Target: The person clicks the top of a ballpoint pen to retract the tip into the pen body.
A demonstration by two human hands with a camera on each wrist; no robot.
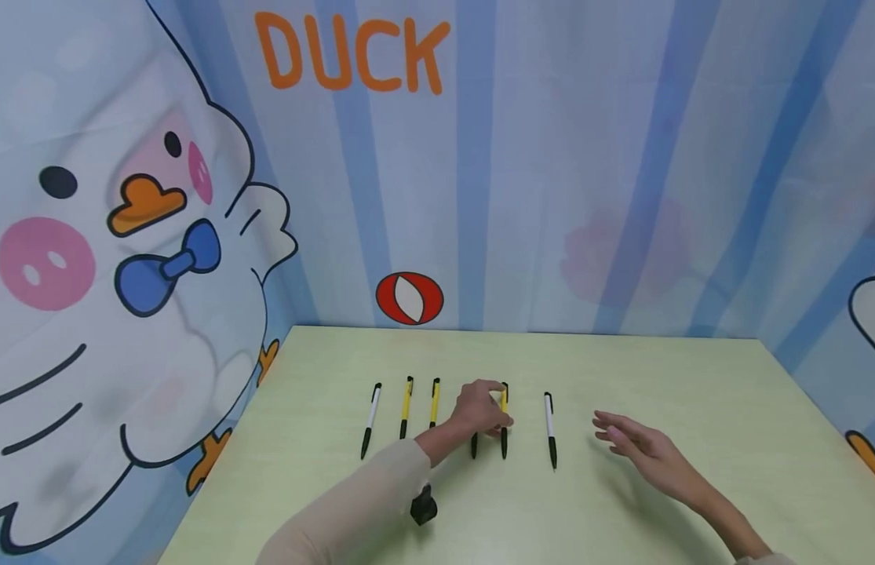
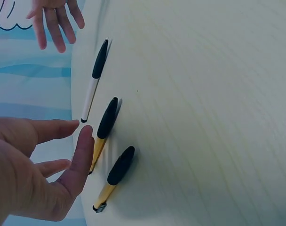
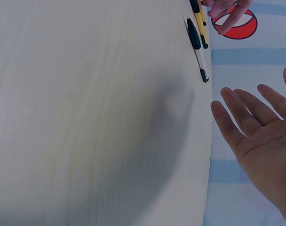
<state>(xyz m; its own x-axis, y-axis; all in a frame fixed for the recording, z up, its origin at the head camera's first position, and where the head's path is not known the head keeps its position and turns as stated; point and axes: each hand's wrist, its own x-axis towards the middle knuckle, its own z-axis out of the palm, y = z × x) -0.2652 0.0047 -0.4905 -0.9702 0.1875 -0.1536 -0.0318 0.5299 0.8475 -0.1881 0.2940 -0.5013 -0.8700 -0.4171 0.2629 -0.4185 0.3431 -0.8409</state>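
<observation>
My left hand [image 1: 482, 408] reaches over the row of pens, right beside a yellow pen [image 1: 504, 400] with a black grip. In the left wrist view, the left thumb [image 2: 82, 160] and forefinger are extended with a gap between them. The thumb overlaps the edge of the middle yellow pen [image 2: 105, 122], and another yellow pen [image 2: 115, 176] lies below it. A pen under my left hand shows only its black tip [image 1: 474, 447] in the head view. My right hand [image 1: 645, 451] hovers with spread fingers to the right of a white pen [image 1: 549, 416], holding nothing.
Left of my left hand lie two yellow pens [image 1: 406, 404] and a white pen [image 1: 373, 412]. A small black object [image 1: 424, 506] shows beside my left sleeve. The pale table [image 1: 656, 377] meets a duck-printed curtain [image 1: 522, 196] at its back edge.
</observation>
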